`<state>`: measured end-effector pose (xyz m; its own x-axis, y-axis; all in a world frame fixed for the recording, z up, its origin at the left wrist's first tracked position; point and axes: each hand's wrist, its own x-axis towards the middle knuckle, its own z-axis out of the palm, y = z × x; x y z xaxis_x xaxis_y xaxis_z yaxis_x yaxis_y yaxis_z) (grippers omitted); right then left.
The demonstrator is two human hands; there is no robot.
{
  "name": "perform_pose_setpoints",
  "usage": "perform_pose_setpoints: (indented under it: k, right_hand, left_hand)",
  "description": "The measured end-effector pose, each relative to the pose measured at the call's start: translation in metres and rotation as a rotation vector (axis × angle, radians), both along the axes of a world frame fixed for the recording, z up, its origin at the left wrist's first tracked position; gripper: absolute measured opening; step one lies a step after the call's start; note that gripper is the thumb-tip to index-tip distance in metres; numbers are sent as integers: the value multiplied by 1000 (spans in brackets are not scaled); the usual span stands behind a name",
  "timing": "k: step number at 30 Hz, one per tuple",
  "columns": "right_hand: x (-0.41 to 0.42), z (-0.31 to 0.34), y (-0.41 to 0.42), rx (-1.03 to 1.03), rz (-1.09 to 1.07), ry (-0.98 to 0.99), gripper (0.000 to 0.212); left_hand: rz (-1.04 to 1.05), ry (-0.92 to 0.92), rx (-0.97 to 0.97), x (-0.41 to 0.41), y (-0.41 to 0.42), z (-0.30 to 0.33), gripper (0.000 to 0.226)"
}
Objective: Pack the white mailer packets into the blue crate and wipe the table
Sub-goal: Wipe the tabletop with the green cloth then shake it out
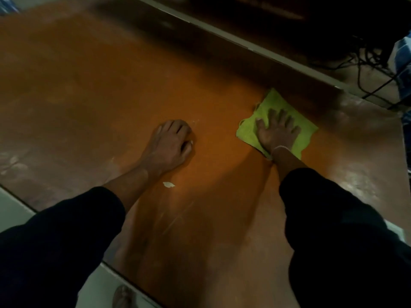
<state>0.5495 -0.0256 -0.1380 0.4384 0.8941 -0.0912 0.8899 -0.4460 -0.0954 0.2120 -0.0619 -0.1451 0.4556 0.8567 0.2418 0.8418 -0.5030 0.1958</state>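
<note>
A yellow-green cloth [307, 127] lies flat on the orange-brown table [111, 85] at the right of centre. My right hand [277, 130] presses down on it with its fingers spread. My left hand [171, 145] rests on the bare tabletop near the middle, fingers curled under, with a small white scrap at the fingertips; whether it pinches that scrap is unclear. Another white scrap [169, 185] lies on the table just below the left wrist. No mailer packets or blue crate can be made out in this view.
The table's far edge [244, 44] runs diagonally across the top right. Beyond it lie dark cables [364, 61] and something blue and white [404, 63] at the right border. Pale floor and a foot [124, 296] show below the near edge.
</note>
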Motion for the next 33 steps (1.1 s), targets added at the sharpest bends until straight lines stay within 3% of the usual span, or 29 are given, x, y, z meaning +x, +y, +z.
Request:
perform_pose_setpoints:
  k: [2, 5, 7, 10, 15, 19, 23, 24, 28, 31, 33]
  right_hand:
    - [-15, 0, 6, 11, 101, 0, 78]
    - [-26, -2, -3, 45, 499, -17, 73]
    - [-25, -2, -5, 55, 430, -18, 76]
    - [-37, -1, -5, 34, 123, -11, 82]
    - [-58, 0, -25, 68, 510, -21, 71]
    - [-66, -1, -28, 42, 81, -3, 79]
    - [-96, 0, -45, 74, 403, -15, 73]
    - [-96, 0, -49, 81, 402, -13, 72]
    - [-113, 0, -54, 50, 55, 5, 79]
    - [-136, -2, -65, 80, 317, -9, 75]
    - [-136, -1, -72, 85, 294, -13, 76]
  left_hand:
    - [3, 1, 6, 1, 1, 0, 41]
    - [13, 0, -2, 1, 2, -1, 43]
    - [19, 7, -6, 1, 2, 0, 45]
    - [20, 24, -9, 1, 3, 1, 45]
    - [9, 25, -9, -2, 3, 2, 43]
    - [7, 20, -26, -3, 2, 4, 43]
    - [-32, -88, -81, -9, 2, 3, 42]
    - [-56, -111, -81, -12, 3, 4, 40]
    - [-149, -95, -46, -37, 8, 5, 37]
    - [-129, -30, -28, -63, 16, 5, 44]
    - [-115, -8, -38, -82, 21, 5, 46]
